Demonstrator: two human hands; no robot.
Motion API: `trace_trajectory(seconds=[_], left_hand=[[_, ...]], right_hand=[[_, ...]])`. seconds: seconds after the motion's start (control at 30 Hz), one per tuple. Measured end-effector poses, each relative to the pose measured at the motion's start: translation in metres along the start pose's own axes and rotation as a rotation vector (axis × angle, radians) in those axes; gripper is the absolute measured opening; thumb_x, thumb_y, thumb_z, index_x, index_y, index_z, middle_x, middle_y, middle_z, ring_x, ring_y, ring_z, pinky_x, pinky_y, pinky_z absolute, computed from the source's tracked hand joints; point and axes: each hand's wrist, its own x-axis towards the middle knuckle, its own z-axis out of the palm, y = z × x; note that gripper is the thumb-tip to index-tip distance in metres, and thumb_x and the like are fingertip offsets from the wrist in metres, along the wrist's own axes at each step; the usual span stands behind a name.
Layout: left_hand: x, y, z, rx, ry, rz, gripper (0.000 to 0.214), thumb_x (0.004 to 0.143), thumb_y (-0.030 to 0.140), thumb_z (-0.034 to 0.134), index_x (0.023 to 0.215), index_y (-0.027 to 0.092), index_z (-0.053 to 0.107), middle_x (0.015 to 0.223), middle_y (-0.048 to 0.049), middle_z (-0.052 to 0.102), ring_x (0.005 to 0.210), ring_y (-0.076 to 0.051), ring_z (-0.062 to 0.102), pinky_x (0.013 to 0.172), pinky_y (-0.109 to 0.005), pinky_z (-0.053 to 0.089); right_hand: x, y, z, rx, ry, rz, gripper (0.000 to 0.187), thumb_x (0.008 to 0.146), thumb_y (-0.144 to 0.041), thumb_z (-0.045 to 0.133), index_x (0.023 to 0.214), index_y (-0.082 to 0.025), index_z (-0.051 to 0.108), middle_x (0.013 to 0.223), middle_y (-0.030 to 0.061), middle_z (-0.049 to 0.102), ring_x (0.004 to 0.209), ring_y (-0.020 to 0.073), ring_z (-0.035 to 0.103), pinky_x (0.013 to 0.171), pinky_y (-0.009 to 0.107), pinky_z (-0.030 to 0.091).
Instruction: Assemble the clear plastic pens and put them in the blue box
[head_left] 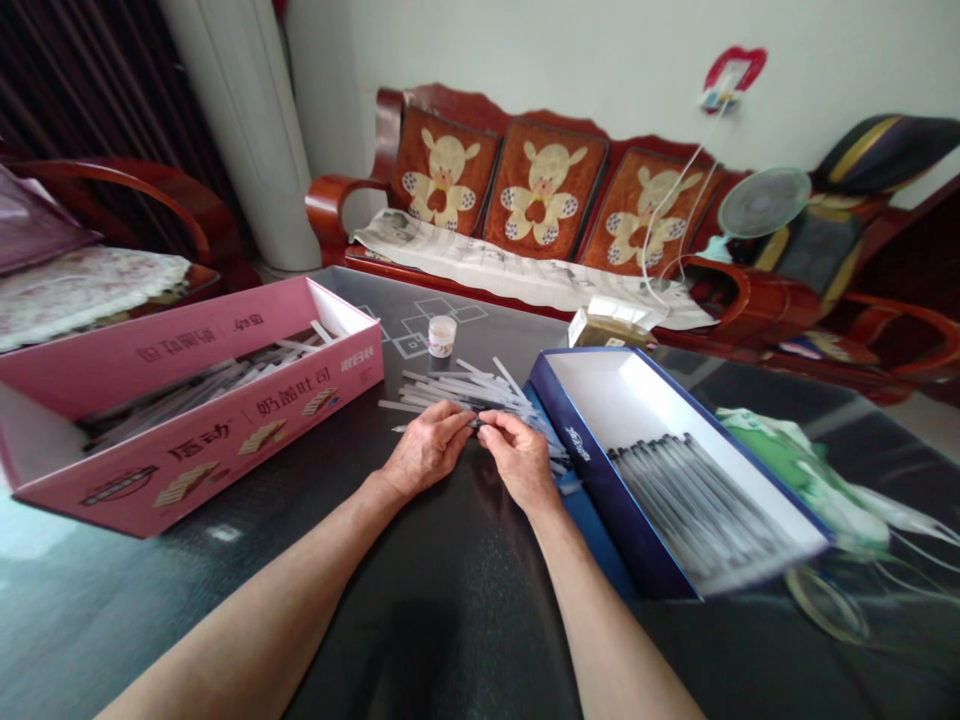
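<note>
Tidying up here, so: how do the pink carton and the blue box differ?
The pink carton has printed wafer pictures and lettering outside, while the blue box is plain dark blue with a small logo. The pink carton's pale sticks lie jumbled; the blue box's dark-ended pens lie in neat parallel rows. Both are open and stand on the dark table.

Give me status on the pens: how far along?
Done: a tidy batch of dark-filled pens lies in the blue box. In hand: the left hand and right hand together pinch one slim tube. Left: a loose pile of clear tubes beside the blue box, with more in the pink box.
</note>
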Motion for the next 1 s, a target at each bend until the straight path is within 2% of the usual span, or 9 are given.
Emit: trace_trajectory(seconds=[0.13,0.3,0.4,0.53,0.63,0.8,0.9,1.0], left_hand=[[0.002,0.0,0.0,0.071,-0.02,0.039,0.028,0.095,0.026,0.04,0.109,0.016,0.063,0.087,-0.0079,0.062,0.081,-0.017,0.057,0.074,-0.03,0.05],[0.003,0.002,-0.003,0.038,-0.021,0.053,0.027,0.096,0.024,0.04,0.109,0.014,0.062,0.087,-0.0083,0.062,0.081,-0.018,0.055,0.075,-0.031,0.048],[0.003,0.006,-0.004,0.024,-0.019,0.066,0.026,0.095,0.023,0.041,0.109,0.015,0.061,0.088,-0.008,0.062,0.082,-0.018,0.055,0.076,-0.03,0.048],[0.003,0.011,-0.003,0.04,-0.01,0.093,0.025,0.095,0.023,0.041,0.108,0.015,0.061,0.088,-0.0079,0.062,0.081,-0.018,0.054,0.076,-0.031,0.048],[0.003,0.012,-0.003,0.06,-0.013,0.096,0.025,0.095,0.023,0.04,0.108,0.015,0.06,0.089,-0.008,0.062,0.081,-0.018,0.054,0.077,-0.032,0.047],[0.003,0.01,-0.004,0.07,-0.046,0.072,0.026,0.095,0.023,0.039,0.106,0.013,0.06,0.083,-0.0075,0.058,0.079,-0.018,0.053,0.075,-0.031,0.047],[0.003,0.011,-0.005,0.09,-0.071,0.059,0.025,0.095,0.023,0.038,0.104,0.013,0.06,0.081,-0.0069,0.057,0.078,-0.018,0.053,0.075,-0.031,0.047],[0.003,0.011,-0.005,0.087,-0.098,0.041,0.025,0.095,0.023,0.038,0.102,0.013,0.06,0.08,-0.0063,0.056,0.078,-0.018,0.053,0.075,-0.031,0.046]], right_hand=[[-0.001,-0.005,-0.001,-0.01,0.011,0.001,0.02,0.072,-0.032,0.068,0.086,-0.02,0.073,0.078,0.0014,0.072,0.07,0.0155,0.066,0.072,0.031,0.056],[-0.003,-0.011,-0.001,0.002,-0.009,0.051,0.024,0.072,-0.039,0.069,0.084,-0.019,0.07,0.07,-0.0001,0.069,0.058,0.0139,0.063,0.06,0.027,0.054],[-0.004,-0.013,-0.004,-0.174,-0.037,-0.055,0.024,0.079,-0.042,0.062,0.082,-0.019,0.067,0.064,-0.0001,0.065,0.057,0.0142,0.061,0.058,0.026,0.05],[-0.006,-0.016,-0.005,-0.512,0.005,-0.297,0.026,0.089,-0.038,0.049,0.076,-0.02,0.063,0.069,0.0032,0.064,0.067,0.0162,0.059,0.066,0.027,0.046],[-0.007,-0.018,-0.004,-0.664,0.022,-0.371,0.032,0.093,-0.035,0.041,0.07,-0.02,0.058,0.071,0.0048,0.063,0.07,0.0167,0.058,0.068,0.028,0.043],[-0.006,-0.018,-0.007,-0.654,-0.018,-0.342,0.034,0.096,-0.032,0.033,0.075,-0.021,0.057,0.074,0.0048,0.063,0.073,0.017,0.059,0.07,0.027,0.042],[-0.007,-0.019,-0.009,-0.651,-0.047,-0.411,0.028,0.096,-0.029,0.034,0.087,-0.019,0.058,0.084,0.0067,0.064,0.083,0.0183,0.059,0.076,0.029,0.043],[-0.007,-0.019,-0.009,-0.684,-0.094,-0.478,0.023,0.094,-0.026,0.038,0.089,-0.018,0.059,0.087,0.0075,0.062,0.086,0.0188,0.058,0.079,0.029,0.043]])
